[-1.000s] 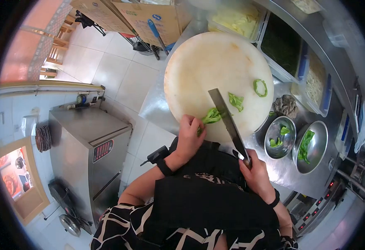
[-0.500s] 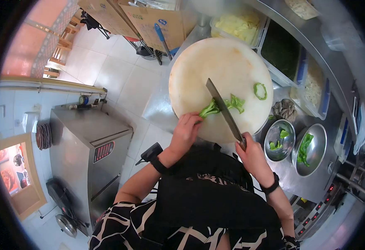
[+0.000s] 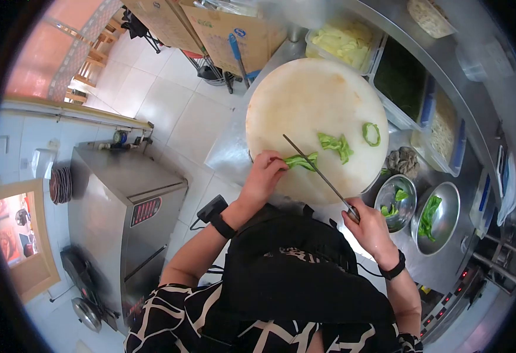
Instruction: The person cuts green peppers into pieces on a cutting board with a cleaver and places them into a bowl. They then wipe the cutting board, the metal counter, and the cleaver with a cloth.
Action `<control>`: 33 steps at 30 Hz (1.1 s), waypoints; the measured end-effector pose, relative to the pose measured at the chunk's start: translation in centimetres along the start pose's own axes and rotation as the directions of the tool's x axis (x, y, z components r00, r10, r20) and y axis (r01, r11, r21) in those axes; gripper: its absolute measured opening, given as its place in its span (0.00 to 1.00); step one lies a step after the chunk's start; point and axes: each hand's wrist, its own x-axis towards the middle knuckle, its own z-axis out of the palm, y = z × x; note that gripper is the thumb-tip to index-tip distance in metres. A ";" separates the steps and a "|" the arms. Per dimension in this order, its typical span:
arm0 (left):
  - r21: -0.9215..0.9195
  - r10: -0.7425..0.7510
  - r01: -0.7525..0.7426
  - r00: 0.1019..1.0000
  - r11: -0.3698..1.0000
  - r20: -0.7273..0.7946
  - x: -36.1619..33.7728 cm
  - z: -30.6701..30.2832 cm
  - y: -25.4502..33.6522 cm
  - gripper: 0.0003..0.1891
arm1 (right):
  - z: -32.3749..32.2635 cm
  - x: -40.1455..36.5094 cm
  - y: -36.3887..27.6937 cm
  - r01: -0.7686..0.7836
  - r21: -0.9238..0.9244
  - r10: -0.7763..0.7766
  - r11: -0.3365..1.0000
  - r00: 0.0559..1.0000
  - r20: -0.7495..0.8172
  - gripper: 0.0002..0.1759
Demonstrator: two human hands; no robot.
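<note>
A large round white chopping board [image 3: 305, 100] lies before me. My left hand [image 3: 262, 181], at its near left edge, has its fingers bent and pressed on one end of a green vegetable piece [image 3: 301, 161]. My right hand [image 3: 368, 226] grips the handle of a kitchen knife [image 3: 322, 175]. Its blade slants up and left across the board and looks thin, seen nearly along its spine, at the right end of that piece. Beyond the blade lie a crinkled cut green piece [image 3: 336, 146] and a hollow green ring [image 3: 371, 134].
Two steel bowls, a smaller one [image 3: 407, 220] and a larger one [image 3: 450, 219], hold green pieces on the right. A crumpled cloth [image 3: 403, 162] sits beside the board. Plastic tubs stand behind, one with pale yellow slices [image 3: 343, 42]. A steel cabinet [image 3: 116, 206] stands left.
The knife has turned so its blade shows nearly edge-on, and its tip has dropped nearer my left hand. The crinkled cut piece lies farther from the held piece. The view has shifted slightly.
</note>
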 end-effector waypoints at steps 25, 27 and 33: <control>-0.014 -0.111 0.110 0.981 0.994 -0.157 0.0 2.7 1.6 0.10 | 3.1 1.2 -1.5 -0.205 0.172 0.197 0.964 0.979 0.060 0.13; -0.036 -0.152 0.148 0.976 0.988 -0.156 -0.1 2.9 1.7 0.09 | 3.9 2.0 -0.8 -0.157 0.126 0.153 0.979 0.987 0.043 0.13; 0.108 0.024 -0.008 0.989 0.994 -0.148 0.3 1.3 1.3 0.08 | 2.4 2.8 0.0 -0.216 0.197 0.211 0.956 0.976 0.046 0.14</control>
